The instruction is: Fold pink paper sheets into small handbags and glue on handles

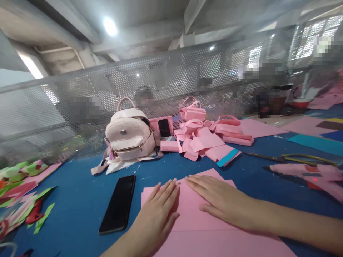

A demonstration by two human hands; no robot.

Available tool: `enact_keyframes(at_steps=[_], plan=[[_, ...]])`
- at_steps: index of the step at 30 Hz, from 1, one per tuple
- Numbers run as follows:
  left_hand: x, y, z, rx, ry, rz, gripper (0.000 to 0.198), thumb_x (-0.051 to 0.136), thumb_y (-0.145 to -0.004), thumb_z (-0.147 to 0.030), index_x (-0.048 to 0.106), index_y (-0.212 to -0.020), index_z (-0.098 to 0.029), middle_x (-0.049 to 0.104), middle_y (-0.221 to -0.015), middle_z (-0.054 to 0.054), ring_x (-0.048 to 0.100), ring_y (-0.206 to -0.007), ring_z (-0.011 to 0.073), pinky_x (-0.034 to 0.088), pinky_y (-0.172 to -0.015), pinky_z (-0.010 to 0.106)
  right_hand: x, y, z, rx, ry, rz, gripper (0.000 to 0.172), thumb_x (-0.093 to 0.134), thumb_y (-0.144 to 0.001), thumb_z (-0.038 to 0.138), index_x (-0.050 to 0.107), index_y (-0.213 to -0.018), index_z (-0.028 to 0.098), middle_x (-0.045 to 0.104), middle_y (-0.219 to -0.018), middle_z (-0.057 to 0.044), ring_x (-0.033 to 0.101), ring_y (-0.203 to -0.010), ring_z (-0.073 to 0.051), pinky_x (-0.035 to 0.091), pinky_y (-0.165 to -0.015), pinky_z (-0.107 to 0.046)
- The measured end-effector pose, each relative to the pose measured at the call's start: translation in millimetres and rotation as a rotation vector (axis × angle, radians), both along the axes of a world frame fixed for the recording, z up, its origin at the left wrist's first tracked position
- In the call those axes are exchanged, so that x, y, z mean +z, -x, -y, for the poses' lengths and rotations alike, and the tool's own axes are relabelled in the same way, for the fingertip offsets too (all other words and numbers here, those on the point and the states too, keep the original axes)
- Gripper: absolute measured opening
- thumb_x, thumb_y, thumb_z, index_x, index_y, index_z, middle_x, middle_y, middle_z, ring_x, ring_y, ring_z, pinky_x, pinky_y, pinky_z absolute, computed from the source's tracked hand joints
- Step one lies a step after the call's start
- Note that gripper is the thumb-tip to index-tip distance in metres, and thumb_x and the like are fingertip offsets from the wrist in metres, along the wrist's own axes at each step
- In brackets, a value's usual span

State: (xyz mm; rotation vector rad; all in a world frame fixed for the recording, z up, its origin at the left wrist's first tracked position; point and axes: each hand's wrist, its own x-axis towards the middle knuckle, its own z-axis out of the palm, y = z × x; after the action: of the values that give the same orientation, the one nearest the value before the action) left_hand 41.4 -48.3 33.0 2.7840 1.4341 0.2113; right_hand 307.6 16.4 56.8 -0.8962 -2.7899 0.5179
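Note:
Pink paper sheets (pixel 198 221) lie in front of me on the blue table, with a straight crease or edge running across them. My left hand (pixel 160 210) rests flat on their left side, fingers stretched out and pointing away. Palm down, my right hand (pixel 222 200) lies on the upper right part, its fingers extended and the thumb apart. Neither hand grips anything. Just left of my left hand is a black phone (pixel 118 203), lying face up and apart from the paper.
Behind stand a cream backpack (pixel 131 134) and a heap of pink paper pieces (pixel 200 137). A pink glue gun (pixel 305 173) and scissors (pixel 270 157) lie at right. Green and pink scraps (pixel 26 200) cover the left side. A perforated metal panel (pixel 166 75) runs across the back.

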Motion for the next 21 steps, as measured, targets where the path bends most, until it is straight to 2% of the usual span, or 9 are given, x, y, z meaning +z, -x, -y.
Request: enact_keyframes(at_steps=[4, 8, 11, 14, 18, 21], plan=[[0.7, -1.4, 0.9, 0.0, 0.154, 0.041, 0.074, 0.05, -0.103, -0.031, 0.009, -0.164, -0.019, 0.014, -0.169, 0.01, 0.015, -0.156, 0.025, 0.022, -0.126, 0.054, -8.3, -0.5, 5.9, 0.057, 0.109, -0.017, 0.07, 0.05, -0.102, 0.049, 0.025, -0.162, 0.021, 0.025, -0.167, -0.012, 0.027, -0.153, -0.035, 0.026, -0.125, -0.058], [-0.4, 0.8, -1.0, -0.001, 0.221, 0.023, 0.074, 0.048, -0.103, -0.037, 0.01, -0.164, -0.017, 0.011, -0.169, 0.011, 0.011, -0.156, 0.0269, 0.02, -0.125, 0.055, -14.9, -1.8, 5.7, 0.054, 0.165, 0.012, 0.072, 0.048, -0.102, 0.054, 0.022, -0.161, 0.021, 0.021, -0.168, -0.011, 0.024, -0.154, -0.036, 0.024, -0.125, -0.06], [-9.8, 3.6, -3.9, -0.051, 0.183, 0.01, 0.083, 0.052, -0.102, -0.046, 0.005, -0.164, -0.02, 0.009, -0.168, 0.013, 0.011, -0.155, 0.0319, 0.022, -0.124, 0.058, -19.4, -3.4, 5.4, 0.027, 0.177, -0.004, 0.072, 0.05, -0.101, 0.053, 0.022, -0.161, 0.025, 0.021, -0.168, -0.009, 0.025, -0.153, -0.036, 0.024, -0.124, -0.059], [-26.4, 4.0, -6.0, -0.135, 0.109, 0.004, 0.096, 0.055, -0.099, -0.054, -0.01, -0.162, -0.022, 0.01, -0.167, 0.015, 0.017, -0.154, 0.0363, 0.028, -0.12, 0.062, -24.2, -5.2, 5.9, -0.006, 0.218, 0.039, 0.072, 0.048, -0.101, 0.057, 0.021, -0.161, 0.026, 0.017, -0.168, -0.007, 0.02, -0.154, -0.037, 0.023, -0.124, -0.061], [-45.3, 1.5, -6.2, -0.207, 0.023, 0.008, 0.091, 0.049, -0.104, -0.045, -0.02, -0.159, -0.022, 0.011, -0.166, 0.011, 0.017, -0.155, 0.0292, 0.028, -0.123, 0.053, -20.3, -3.1, 2.6, -0.006, 0.225, 0.092, 0.063, 0.039, -0.105, 0.05, 0.019, -0.161, 0.031, 0.015, -0.169, -0.001, 0.019, -0.154, -0.034, 0.023, -0.125, -0.058], [-49.7, 0.5, -4.8, -0.212, 0.013, 0.014, 0.093, 0.052, -0.102, -0.038, -0.019, -0.159, -0.02, 0.008, -0.166, 0.01, 0.017, -0.155, 0.0276, 0.026, -0.125, 0.048, -7.6, 4.5, -6.2, 0.026, 0.21, 0.094, 0.057, 0.035, -0.106, 0.044, 0.027, -0.16, 0.028, 0.025, -0.167, -0.003, 0.028, -0.152, -0.033, 0.028, -0.125, -0.056]])
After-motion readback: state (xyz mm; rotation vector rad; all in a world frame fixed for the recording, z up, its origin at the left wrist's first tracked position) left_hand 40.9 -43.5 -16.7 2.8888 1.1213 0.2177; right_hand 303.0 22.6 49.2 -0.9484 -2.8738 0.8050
